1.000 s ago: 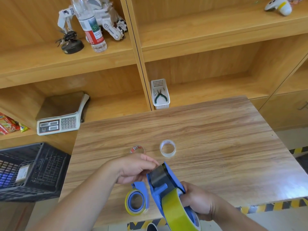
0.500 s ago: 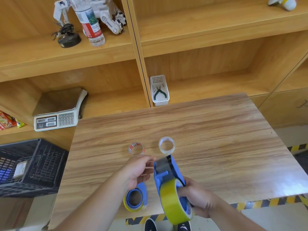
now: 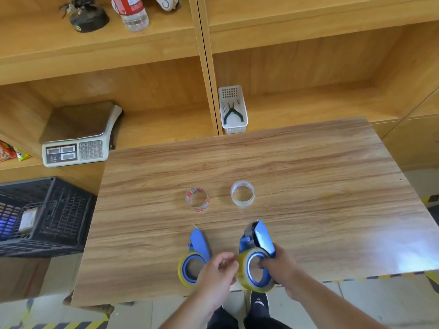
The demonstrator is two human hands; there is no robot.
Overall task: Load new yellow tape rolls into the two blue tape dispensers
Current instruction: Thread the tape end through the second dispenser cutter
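Right hand grips loaded blue dispenser by hub; left hand loose, empty. Light rigid plastic, yellow tape roll slick; likely hold body.

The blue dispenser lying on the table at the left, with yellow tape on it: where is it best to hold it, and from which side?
Probably grip the left dispenser from above, by the narrow blue body ahead of the yellow roll. It lies flat, so fingers can pinch its two long edges. The left hand partly covers the roll end.
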